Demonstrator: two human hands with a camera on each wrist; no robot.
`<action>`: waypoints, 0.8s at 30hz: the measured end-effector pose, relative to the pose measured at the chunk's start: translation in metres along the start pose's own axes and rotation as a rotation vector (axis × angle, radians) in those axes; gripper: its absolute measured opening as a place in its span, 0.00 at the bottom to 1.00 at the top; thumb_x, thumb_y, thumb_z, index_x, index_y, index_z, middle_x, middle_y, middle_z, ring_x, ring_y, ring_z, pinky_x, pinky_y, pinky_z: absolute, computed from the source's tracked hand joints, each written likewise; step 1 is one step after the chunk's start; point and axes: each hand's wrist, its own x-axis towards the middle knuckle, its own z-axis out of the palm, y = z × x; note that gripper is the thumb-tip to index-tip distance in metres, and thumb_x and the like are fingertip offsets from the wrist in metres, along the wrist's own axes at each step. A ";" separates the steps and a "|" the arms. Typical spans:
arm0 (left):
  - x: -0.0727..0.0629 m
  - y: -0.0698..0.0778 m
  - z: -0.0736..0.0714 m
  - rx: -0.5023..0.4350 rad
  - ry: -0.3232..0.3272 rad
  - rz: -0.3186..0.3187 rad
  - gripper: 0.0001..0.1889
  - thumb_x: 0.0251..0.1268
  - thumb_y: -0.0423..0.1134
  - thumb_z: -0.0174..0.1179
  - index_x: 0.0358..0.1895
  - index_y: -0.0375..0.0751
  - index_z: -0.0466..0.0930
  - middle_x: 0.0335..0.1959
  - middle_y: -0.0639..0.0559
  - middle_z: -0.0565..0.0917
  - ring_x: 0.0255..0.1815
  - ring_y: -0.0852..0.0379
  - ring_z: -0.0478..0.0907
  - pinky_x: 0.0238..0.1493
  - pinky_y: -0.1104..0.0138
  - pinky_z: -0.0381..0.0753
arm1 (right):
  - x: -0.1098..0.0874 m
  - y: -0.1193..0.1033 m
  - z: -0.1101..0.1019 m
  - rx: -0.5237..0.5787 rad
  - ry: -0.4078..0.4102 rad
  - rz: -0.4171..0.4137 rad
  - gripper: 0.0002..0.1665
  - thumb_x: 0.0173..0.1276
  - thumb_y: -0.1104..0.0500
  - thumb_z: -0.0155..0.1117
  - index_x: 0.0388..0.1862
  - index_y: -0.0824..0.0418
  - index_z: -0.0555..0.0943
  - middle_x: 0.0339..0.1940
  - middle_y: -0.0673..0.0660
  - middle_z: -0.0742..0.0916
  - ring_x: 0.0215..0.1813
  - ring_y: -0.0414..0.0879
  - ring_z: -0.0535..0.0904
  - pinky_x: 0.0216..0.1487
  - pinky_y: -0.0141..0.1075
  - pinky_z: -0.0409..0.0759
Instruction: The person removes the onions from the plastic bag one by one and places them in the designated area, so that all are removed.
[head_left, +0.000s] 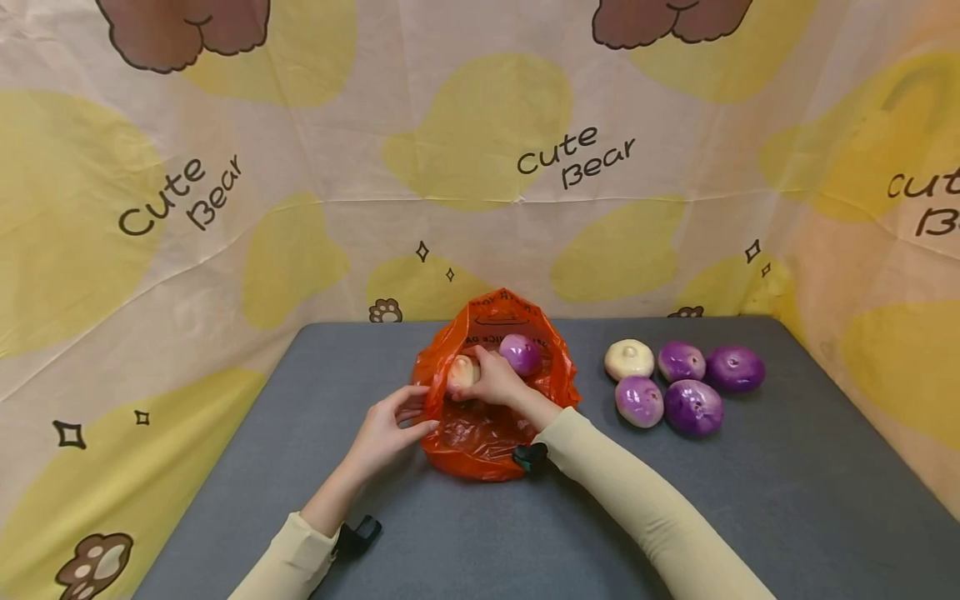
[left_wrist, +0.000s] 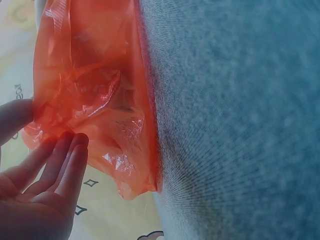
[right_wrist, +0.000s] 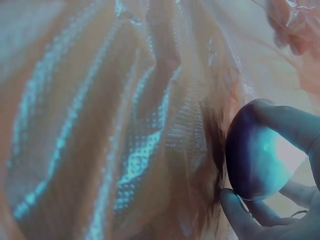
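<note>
My right hand (head_left: 495,379) reaches into an orange-red plastic bag (head_left: 487,467) and grips a turnip (head_left: 462,375) near the bag's left wall. Its pale side shows in the head view; in the right wrist view this turnip (right_wrist: 257,155) shows dark purple between thumb and fingers. A second, purple turnip (head_left: 521,354) lies in the bag just behind my right hand. Against the bag's left side, from outside, rests my left hand (head_left: 386,429). In the left wrist view the fingers (left_wrist: 62,162) are fairly straight and touch the thin plastic, thumb apart from them.
On the grey table (head_left: 360,358), right of the bag, several turnips sit in a cluster: one cream side up (head_left: 629,361), the others purple, such as the front one (head_left: 694,407). A printed cloth (head_left: 465,167) hangs behind and at both sides.
</note>
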 end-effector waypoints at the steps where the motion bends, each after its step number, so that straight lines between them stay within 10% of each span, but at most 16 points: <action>1: 0.000 0.000 0.000 -0.001 0.000 0.001 0.25 0.52 0.38 0.71 0.55 0.41 0.76 0.49 0.42 0.83 0.49 0.48 0.82 0.54 0.57 0.80 | -0.001 -0.001 -0.001 0.004 0.000 0.000 0.49 0.43 0.45 0.80 0.63 0.59 0.69 0.52 0.60 0.81 0.52 0.52 0.77 0.57 0.44 0.77; 14: 0.002 0.003 -0.002 -0.014 0.003 -0.014 0.25 0.52 0.34 0.70 0.55 0.37 0.75 0.50 0.40 0.82 0.50 0.46 0.81 0.55 0.55 0.79 | -0.020 -0.008 -0.027 0.102 -0.014 -0.002 0.49 0.42 0.47 0.81 0.62 0.59 0.70 0.54 0.58 0.82 0.51 0.50 0.79 0.53 0.44 0.80; 24: -0.006 0.038 -0.006 0.009 -0.022 -0.042 0.24 0.54 0.29 0.67 0.56 0.30 0.74 0.51 0.35 0.81 0.51 0.40 0.80 0.56 0.47 0.77 | -0.042 -0.013 -0.046 0.125 -0.010 -0.044 0.48 0.42 0.50 0.82 0.63 0.57 0.71 0.54 0.56 0.82 0.52 0.49 0.78 0.54 0.45 0.80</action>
